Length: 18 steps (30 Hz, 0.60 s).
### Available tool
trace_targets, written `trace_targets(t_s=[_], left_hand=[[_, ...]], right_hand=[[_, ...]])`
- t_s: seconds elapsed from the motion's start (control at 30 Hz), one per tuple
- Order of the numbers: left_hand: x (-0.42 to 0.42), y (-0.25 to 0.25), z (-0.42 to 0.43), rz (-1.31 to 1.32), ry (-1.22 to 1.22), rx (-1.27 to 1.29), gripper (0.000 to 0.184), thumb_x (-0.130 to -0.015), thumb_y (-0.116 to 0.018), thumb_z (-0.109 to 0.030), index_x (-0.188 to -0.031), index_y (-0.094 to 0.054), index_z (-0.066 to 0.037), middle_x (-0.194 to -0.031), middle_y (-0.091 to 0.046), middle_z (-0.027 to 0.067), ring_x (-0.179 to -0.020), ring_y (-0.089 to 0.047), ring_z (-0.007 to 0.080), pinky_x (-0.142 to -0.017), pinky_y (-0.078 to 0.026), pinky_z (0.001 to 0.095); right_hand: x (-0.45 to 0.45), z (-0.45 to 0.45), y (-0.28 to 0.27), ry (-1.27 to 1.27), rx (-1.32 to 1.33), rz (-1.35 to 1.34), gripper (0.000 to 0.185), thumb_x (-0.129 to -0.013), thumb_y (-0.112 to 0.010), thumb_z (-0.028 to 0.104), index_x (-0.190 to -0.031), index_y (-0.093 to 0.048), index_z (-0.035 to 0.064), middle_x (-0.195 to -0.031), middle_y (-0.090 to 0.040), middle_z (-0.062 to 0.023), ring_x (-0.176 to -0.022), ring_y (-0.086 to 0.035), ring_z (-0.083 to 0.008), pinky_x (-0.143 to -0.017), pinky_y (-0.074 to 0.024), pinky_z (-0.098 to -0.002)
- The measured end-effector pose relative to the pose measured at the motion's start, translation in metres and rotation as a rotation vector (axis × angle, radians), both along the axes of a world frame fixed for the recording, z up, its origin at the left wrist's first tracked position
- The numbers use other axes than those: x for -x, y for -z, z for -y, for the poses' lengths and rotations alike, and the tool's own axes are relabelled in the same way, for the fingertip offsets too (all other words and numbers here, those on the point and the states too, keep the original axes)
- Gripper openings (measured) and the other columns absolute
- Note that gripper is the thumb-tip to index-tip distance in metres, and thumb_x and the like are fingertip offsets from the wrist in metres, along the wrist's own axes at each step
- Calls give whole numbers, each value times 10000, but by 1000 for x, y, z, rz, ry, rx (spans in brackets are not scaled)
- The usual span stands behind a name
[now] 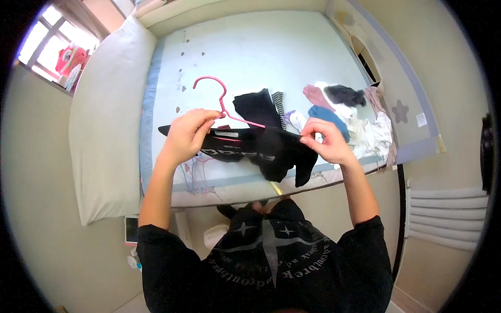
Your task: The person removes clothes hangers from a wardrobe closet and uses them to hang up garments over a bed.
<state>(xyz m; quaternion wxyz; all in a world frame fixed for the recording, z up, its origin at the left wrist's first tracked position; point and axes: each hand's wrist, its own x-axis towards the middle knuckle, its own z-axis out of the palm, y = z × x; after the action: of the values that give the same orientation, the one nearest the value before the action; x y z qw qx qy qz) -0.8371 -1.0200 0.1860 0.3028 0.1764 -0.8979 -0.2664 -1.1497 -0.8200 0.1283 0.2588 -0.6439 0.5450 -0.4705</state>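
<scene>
The person's left hand [189, 134] is curled, thumb and forefinger pinched together at the base of the neck of a pink hanger [222, 104]. The hanger has a rounded hook, a ridged, twisted-looking neck and a thin, smooth arm sloping into a black garment [279, 151]. The right hand [330, 145] pinches the garment's upper edge between thumb and fingertips, the other fingers loosely bent. Soft and limp, the black cloth stretches between the two hands above the near edge of the bed, its lower part drooping in folds, with pale lettering across it.

Beyond it, on the smooth pale sheet [271, 49], lies a flat, angular piece of black cloth [255, 108] beside a striped cloth [278, 107]. To the right is a crumpled heap: a blue cloth [327, 116], a fuzzy-looking dark grey piece [344, 95] and wrinkled white fabric [373, 133].
</scene>
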Motion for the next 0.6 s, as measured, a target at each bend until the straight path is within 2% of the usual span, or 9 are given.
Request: trace_targets(t_s=[0.03, 0.13, 0.17, 0.3, 0.43, 0.53, 0.57, 0.6], left_hand=[[2, -1, 1, -9, -15, 50, 132, -914, -636, -44, -1020, -712, -23, -780, -664, 97, -692, -638, 198, -654, -502, 307], [3, -14, -3, 151, -84, -74, 115, -916, -658, -88, -995, -712, -23, -804, -676, 115, -699, -639, 230, -662, -496, 320], [5, -13, -3, 125, -108, -80, 113, -918, -661, -99, -985, -712, -23, -809, -677, 119, -700, -638, 237, -661, -493, 321], [17, -5, -4, 30, -196, -109, 120, -929, -665, -131, -952, -712, -23, -820, -681, 126, -701, -637, 253, -659, -489, 319], [20, -4, -2, -22, -288, -103, 138, -952, -635, -116, -938, -701, 4, -838, -686, 116, -744, -634, 219, -697, -481, 304], [18, -7, 0, -20, -326, -117, 150, -963, -621, -109, -939, -693, 21, -871, -687, 117, -806, -636, 200, -739, -476, 296], [16, -4, 3, -27, -324, -104, 151, -963, -620, -107, -939, -692, 24, -872, -688, 118, -806, -635, 201, -739, -475, 296], [14, -2, 5, -32, -321, -93, 152, -963, -618, -105, -939, -691, 26, -873, -689, 120, -806, -635, 202, -740, -475, 297]], right_hand=[[-2, 3, -5, 45, 57, -80, 102, -837, -743, 55, -883, -657, 27, -782, -578, -52, -688, -558, -168, -619, -448, -292], [-8, 10, -14, 209, 279, -376, 133, -787, -758, 39, -882, -666, 37, -794, -600, -87, -686, -595, -244, -597, -476, -337], [-10, 13, -15, 252, 393, -504, 161, -754, -767, 36, -883, -672, 49, -802, -615, -86, -690, -607, -271, -588, -486, -358], [-13, 20, 1, 355, 617, -718, 217, -717, -785, 28, -902, -674, 52, -801, -620, -66, -684, -617, -245, -571, -492, -356], [-2, 33, 14, 412, 631, -586, 221, -727, -765, -17, -917, -674, 50, -841, -625, -89, -720, -628, -257, -603, -510, -345], [10, 41, 25, 413, 519, -325, 207, -750, -757, -23, -928, -671, 35, -872, -630, -110, -771, -637, -271, -649, -517, -325], [23, 42, 35, 379, 437, -284, 263, -765, -776, 18, -999, -657, 21, -940, -644, -110, -843, -647, -248, -728, -516, -322], [28, 44, 37, 353, 347, -213, 297, -761, -785, 32, -1024, -649, 21, -963, -645, -106, -861, -648, -243, -756, -513, -326]])
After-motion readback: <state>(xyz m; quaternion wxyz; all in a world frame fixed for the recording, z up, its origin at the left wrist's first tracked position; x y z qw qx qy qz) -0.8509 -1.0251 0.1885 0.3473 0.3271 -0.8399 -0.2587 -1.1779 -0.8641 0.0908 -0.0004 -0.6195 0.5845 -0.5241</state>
